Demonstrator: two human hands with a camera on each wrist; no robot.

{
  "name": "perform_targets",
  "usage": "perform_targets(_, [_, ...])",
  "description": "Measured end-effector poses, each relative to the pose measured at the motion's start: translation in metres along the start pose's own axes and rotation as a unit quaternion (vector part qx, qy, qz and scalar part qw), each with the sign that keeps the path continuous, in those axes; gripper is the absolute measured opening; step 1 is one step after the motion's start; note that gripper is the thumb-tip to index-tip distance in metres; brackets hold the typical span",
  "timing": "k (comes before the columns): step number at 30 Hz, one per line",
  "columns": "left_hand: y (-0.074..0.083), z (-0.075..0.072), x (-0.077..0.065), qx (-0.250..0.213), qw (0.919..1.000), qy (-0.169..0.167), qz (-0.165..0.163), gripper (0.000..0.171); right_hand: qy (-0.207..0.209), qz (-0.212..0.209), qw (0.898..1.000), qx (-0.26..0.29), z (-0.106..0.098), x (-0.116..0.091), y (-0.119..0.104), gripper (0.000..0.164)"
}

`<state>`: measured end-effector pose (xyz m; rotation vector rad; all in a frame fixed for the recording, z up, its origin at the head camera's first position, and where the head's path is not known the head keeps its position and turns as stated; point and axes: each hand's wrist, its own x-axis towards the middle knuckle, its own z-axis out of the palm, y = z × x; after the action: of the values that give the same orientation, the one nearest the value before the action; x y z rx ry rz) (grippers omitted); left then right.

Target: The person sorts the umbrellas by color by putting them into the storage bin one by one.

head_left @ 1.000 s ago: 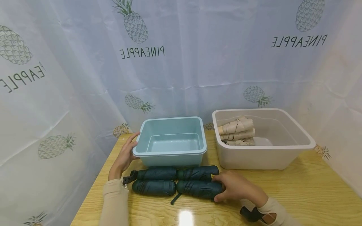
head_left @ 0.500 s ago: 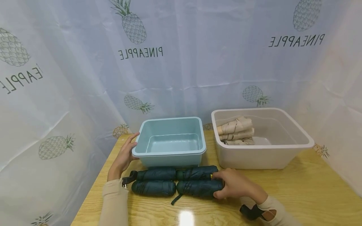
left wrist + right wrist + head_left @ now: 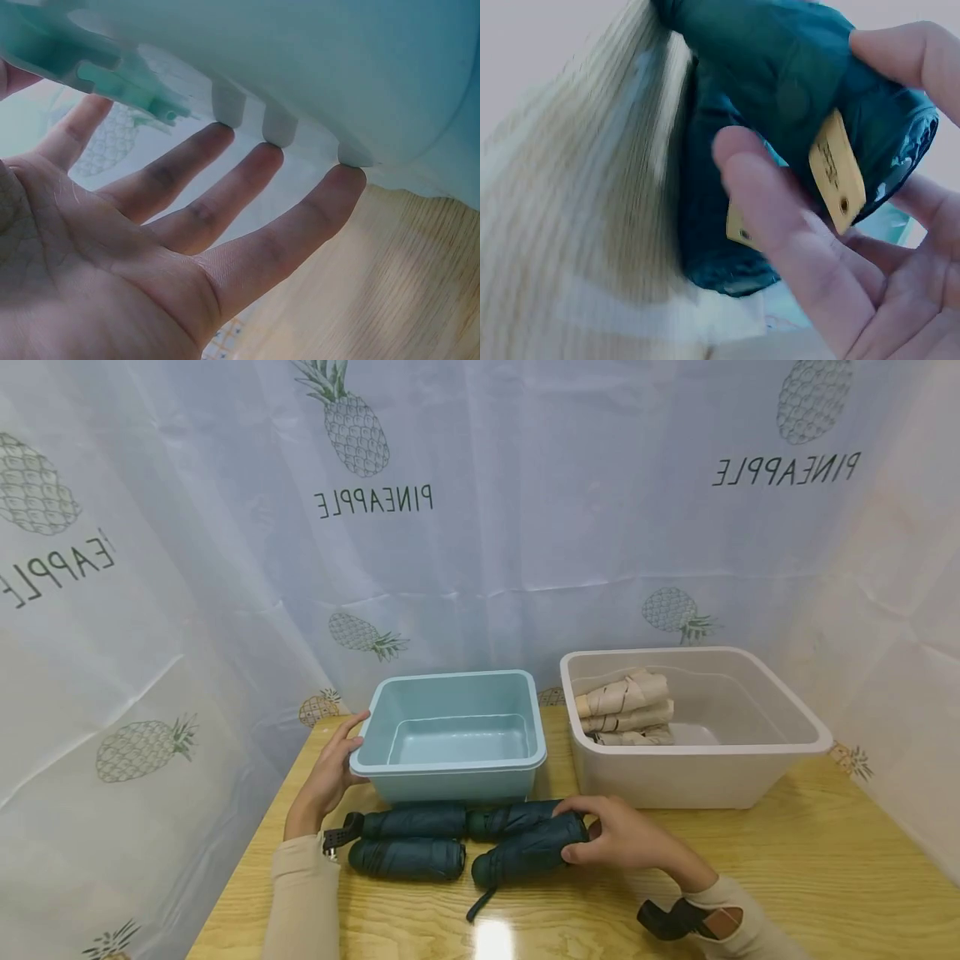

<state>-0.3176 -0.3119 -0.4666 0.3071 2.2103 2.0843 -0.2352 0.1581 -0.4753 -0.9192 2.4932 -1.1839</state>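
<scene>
Several dark green folded umbrellas lie in two rows on the wooden table, such as the front left umbrella [image 3: 407, 859] and the back left one [image 3: 415, 820]. My right hand [image 3: 624, 833] grips the end of the front right umbrella [image 3: 528, 853], which is tilted with that end raised. In the right wrist view, thumb and fingers go round this umbrella [image 3: 757, 52], and a yellow tag [image 3: 836, 172] hangs from it. My left hand [image 3: 330, 777] rests against the left side of a light blue basin [image 3: 450, 768]; its extended fingertips [image 3: 349, 176] touch the outer wall.
A larger off-white bin [image 3: 697, 777] stands at the right, with several beige folded umbrellas [image 3: 626, 693] inside on its left. Behind the table hangs a pineapple-print curtain [image 3: 525, 527]. The table's wooden top [image 3: 420, 918] extends in front of the umbrellas.
My right hand has raised the right end of the front right umbrella, which now slants over the one behind; its strap end has shifted towards me. The left hand stays at the basin.
</scene>
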Motion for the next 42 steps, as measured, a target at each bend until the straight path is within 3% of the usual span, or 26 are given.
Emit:
perform_targets(6, [-0.0022,0.0001,-0.0019,-0.005,1.0000,-0.001,-0.002,0.056,-0.017,-0.004,0.989,0.149,0.0025,0.0023,0.0021,0.044])
perform_targets(11, [-0.0047,0.0001,-0.0036,-0.009,0.9999,-0.004,-0.003,0.056,-0.027,-0.009,0.980,0.196,0.0031,0.0033,0.0046,0.049])
perform_targets(18, [-0.0057,0.0000,-0.0036,-0.015,0.9999,-0.005,-0.001,0.056,-0.025,-0.003,0.976,0.217,0.0038,0.0047,0.0061,0.051])
perform_targets(29, [-0.0024,0.0006,-0.0030,-0.014,0.9999,0.000,-0.002,0.056,-0.014,0.029,0.960,0.279,0.0086,0.0057,0.0084,0.044])
perform_targets(42, [0.0008,0.0010,-0.0016,-0.011,0.9999,0.007,-0.002,0.055,0.008,0.045,0.952,0.301,0.0083,0.0067,0.0050,0.047])
